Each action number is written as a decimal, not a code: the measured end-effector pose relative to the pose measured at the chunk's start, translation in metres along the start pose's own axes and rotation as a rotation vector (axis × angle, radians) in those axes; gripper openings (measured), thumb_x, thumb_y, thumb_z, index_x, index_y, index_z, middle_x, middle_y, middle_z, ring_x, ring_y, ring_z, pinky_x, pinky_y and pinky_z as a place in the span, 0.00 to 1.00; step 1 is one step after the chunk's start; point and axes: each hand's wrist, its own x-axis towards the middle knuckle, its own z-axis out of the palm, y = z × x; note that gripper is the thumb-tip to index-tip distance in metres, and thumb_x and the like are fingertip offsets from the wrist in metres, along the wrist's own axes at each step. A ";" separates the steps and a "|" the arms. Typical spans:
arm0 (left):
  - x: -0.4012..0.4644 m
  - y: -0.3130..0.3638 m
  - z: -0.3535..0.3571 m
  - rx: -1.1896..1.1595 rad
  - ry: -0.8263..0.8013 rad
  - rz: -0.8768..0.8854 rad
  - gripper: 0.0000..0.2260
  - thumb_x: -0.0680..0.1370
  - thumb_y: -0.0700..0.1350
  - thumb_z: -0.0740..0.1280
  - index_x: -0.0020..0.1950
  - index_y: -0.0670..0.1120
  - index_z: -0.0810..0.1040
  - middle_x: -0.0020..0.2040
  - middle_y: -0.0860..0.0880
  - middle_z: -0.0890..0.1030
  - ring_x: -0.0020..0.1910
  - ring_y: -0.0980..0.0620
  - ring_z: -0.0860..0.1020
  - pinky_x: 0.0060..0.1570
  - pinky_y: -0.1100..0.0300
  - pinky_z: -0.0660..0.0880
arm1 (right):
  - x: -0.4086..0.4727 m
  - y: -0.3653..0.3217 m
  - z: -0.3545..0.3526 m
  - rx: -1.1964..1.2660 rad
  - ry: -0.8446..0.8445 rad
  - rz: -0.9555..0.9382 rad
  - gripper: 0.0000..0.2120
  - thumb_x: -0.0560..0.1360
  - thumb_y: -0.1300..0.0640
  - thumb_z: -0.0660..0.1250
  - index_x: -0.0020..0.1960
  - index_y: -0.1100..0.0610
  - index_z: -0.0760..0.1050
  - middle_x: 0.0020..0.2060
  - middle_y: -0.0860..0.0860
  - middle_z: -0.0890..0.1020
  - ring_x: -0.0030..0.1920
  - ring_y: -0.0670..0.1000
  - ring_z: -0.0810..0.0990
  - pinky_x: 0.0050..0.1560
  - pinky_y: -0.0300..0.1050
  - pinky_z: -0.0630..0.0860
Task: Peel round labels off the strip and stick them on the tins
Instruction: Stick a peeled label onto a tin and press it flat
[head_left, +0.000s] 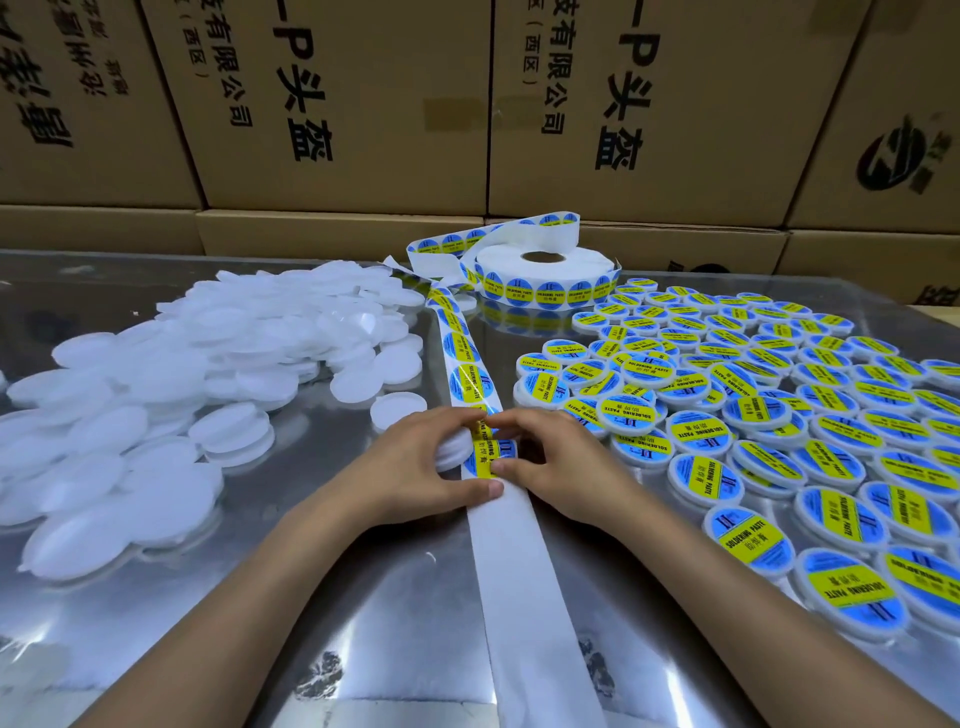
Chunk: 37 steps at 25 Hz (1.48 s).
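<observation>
A white backing strip (519, 561) runs from the label roll (545, 275) down the table's middle towards me. Round blue-and-yellow labels (462, 379) line its far stretch. My left hand (421, 467) grips a white round tin (454, 449) at the strip, its thumb pressing the bare backing. My right hand (550, 462) pinches a blue-and-yellow label (491, 452) over that tin. Whether the label is stuck down or still lifting off the strip is hidden by my fingers.
A heap of plain white tins (182, 389) fills the left of the shiny metal table (363, 623). Several labelled tins (779, 415) cover the right side. Stacked cardboard boxes (363, 130) wall off the back.
</observation>
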 end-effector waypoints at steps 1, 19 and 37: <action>0.000 0.000 0.000 -0.006 -0.002 -0.011 0.32 0.69 0.57 0.73 0.71 0.55 0.68 0.67 0.58 0.72 0.66 0.60 0.69 0.65 0.64 0.64 | 0.000 0.000 0.000 0.003 0.001 -0.001 0.19 0.71 0.56 0.72 0.62 0.52 0.76 0.54 0.49 0.81 0.60 0.51 0.75 0.61 0.50 0.72; -0.003 -0.001 0.001 -0.093 -0.015 -0.034 0.32 0.70 0.54 0.74 0.71 0.57 0.65 0.60 0.62 0.75 0.60 0.64 0.71 0.58 0.72 0.64 | -0.004 -0.002 -0.011 -0.168 -0.088 -0.085 0.20 0.75 0.50 0.68 0.66 0.44 0.72 0.32 0.42 0.67 0.38 0.36 0.66 0.38 0.30 0.62; -0.001 0.003 0.002 -0.058 0.013 -0.010 0.10 0.71 0.53 0.73 0.48 0.53 0.77 0.52 0.58 0.79 0.52 0.60 0.76 0.54 0.63 0.71 | -0.004 0.001 -0.001 -0.127 0.075 -0.104 0.08 0.71 0.50 0.72 0.48 0.49 0.78 0.34 0.32 0.73 0.42 0.36 0.67 0.42 0.30 0.64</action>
